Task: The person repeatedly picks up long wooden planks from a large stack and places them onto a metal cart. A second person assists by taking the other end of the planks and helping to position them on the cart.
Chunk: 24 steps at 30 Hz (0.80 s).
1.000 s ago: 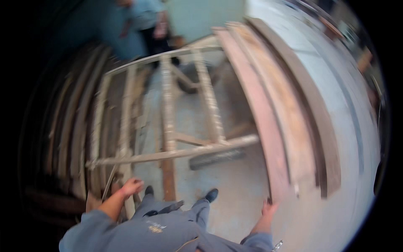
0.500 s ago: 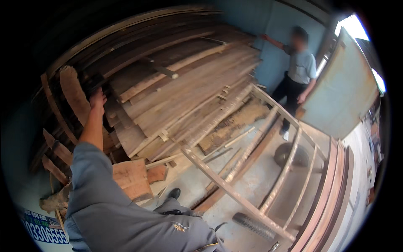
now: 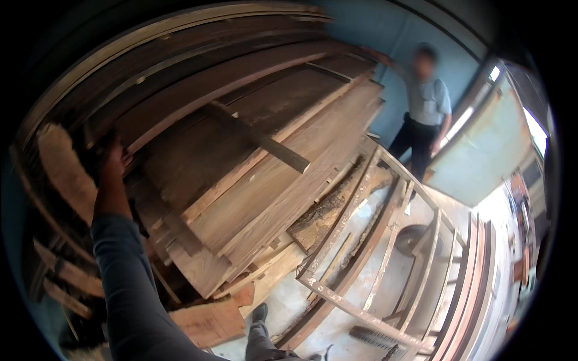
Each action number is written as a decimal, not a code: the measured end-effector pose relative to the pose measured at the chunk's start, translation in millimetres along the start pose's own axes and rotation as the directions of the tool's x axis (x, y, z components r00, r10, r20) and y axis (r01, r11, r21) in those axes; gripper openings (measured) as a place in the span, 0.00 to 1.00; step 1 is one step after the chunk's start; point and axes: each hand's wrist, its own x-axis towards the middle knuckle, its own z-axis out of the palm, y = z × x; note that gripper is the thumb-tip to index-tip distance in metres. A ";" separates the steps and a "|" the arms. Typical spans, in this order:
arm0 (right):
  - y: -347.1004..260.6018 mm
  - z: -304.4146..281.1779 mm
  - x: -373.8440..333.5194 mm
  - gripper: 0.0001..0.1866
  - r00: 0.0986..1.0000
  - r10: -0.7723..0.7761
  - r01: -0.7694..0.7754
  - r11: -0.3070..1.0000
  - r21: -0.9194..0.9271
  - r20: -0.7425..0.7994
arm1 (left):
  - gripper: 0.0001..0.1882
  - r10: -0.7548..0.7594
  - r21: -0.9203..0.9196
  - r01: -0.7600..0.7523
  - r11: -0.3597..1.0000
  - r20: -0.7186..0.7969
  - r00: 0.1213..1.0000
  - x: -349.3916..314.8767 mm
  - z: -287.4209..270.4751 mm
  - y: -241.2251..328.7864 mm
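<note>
At the left of the stack, my left hand [image 3: 114, 157] is closed at the near end of a long dark plank [image 3: 174, 114], fingers bent over its end; shadow hides part of the grip. The plank lies at a slant atop a stack of wide boards [image 3: 283, 174]. A short wooden strip [image 3: 271, 147] crosses the boards beside it. At the far end, a person [image 3: 426, 96] in a grey shirt reaches one arm toward the same stack. My right hand is out of view.
A wheeled frame of wooden bars [image 3: 361, 316] stands to the right, with a tyre [image 3: 373, 336] beneath. Several long reddish beams [image 3: 460, 283] lie beyond it. Bark-edged slabs [image 3: 66, 162] lean at the left. A reddish slab [image 3: 211, 322] lies near my foot.
My view has moved closer to the stack. My left hand has gone from near a bark-edged slab to the plank's end. The other person's arm stays stretched toward the stack.
</note>
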 end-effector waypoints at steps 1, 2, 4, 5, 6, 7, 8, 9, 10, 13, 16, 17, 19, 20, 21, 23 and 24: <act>0.9 0.2 -17.8 0.39 0.999 0.012 -0.011 1.000 0.004 -0.038 | 0.47 -0.026 -0.026 0.026 0.999 -0.005 1.000 -1.1 24.2 -3.8; -21.8 0.1 0.5 0.38 1.000 -0.002 0.002 1.000 -0.028 -0.010 | 0.45 0.071 -0.061 -0.071 0.996 -0.001 0.997 32.0 -19.2 5.9; -32.9 -0.2 -0.3 0.36 1.000 -0.006 0.005 0.999 -0.049 -0.025 | 0.42 0.057 -0.069 -0.057 0.996 -0.012 0.998 56.5 -27.6 4.9; -14.6 -3.9 -30.4 0.35 0.996 0.013 -0.015 1.000 -0.024 -0.089 | 0.40 -0.062 -0.043 0.061 0.997 -0.013 0.998 41.1 19.6 -8.7; -10.2 -7.6 -38.1 0.34 0.994 0.017 -0.019 1.000 -0.020 -0.105 | 0.39 -0.074 -0.054 0.072 0.996 -0.040 0.996 13.7 43.6 -0.6; -4.3 -12.4 -47.9 0.33 0.992 0.018 -0.020 1.000 -0.014 -0.126 | 0.39 -0.088 -0.049 0.087 0.995 -0.008 0.996 23.9 50.9 -9.9; -9.2 -20.8 -38.3 0.32 0.994 -0.001 -0.003 0.999 -0.032 -0.113 | 0.39 -0.077 -0.051 0.078 0.996 0.020 0.997 38.8 30.4 -10.5; -19.2 -23.8 -24.1 0.31 0.996 -0.009 0.005 0.999 -0.052 -0.083 | 0.38 -0.053 -0.060 0.056 0.997 0.051 0.997 58.4 1.6 -6.2; -35.4 -30.3 -5.2 0.30 0.998 -0.002 -0.002 0.997 -0.075 -0.058 | 0.38 -0.033 -0.079 0.039 0.996 0.074 0.997 72.9 -27.1 -1.7; -60.2 -15.6 -16.4 0.34 0.996 0.084 -0.086 0.994 -0.074 -0.024 | 0.37 -0.037 -0.094 0.055 0.994 0.184 0.982 64.0 -15.9 4.7; -60.4 -40.5 -43.3 0.27 0.989 0.019 -0.020 1.000 -0.008 -0.145 | 0.37 -0.121 -0.041 0.126 0.991 0.106 0.987 -4.4 15.7 -24.3; -56.7 -46.1 -38.8 0.22 0.982 -0.008 0.014 0.999 0.030 -0.187 | 0.37 -0.128 -0.016 0.129 0.992 0.050 0.990 -35.4 20.9 -21.4; -67.3 -43.7 -31.2 0.22 0.981 -0.038 0.040 0.999 0.005 -0.190 | 0.38 -0.100 -0.034 0.104 0.994 0.096 0.990 -69.1 -8.0 -24.4; -72.7 -42.4 -25.9 0.21 0.978 -0.056 0.057 0.998 -0.001 -0.199 | 0.39 -0.088 -0.048 0.094 0.994 0.130 0.988 -82.5 -15.7 -24.3; -74.2 -43.3 -26.8 0.19 0.975 -0.064 0.065 0.998 0.000 -0.214 | 0.40 -0.121 -0.046 0.130 0.990 0.155 0.980 -103.9 -20.6 -30.7; -68.1 -48.7 -29.2 0.22 0.973 -0.098 0.099 0.995 -0.007 -0.210 | 0.42 -0.202 -0.073 0.226 0.971 0.244 0.948 -176.5 -2.1 -49.5; -65.0 -51.2 -33.4 0.24 0.972 -0.110 0.109 0.994 -0.017 -0.206 | 0.42 -0.246 -0.095 0.284 0.954 0.295 0.924 -223.7 8.2 -60.4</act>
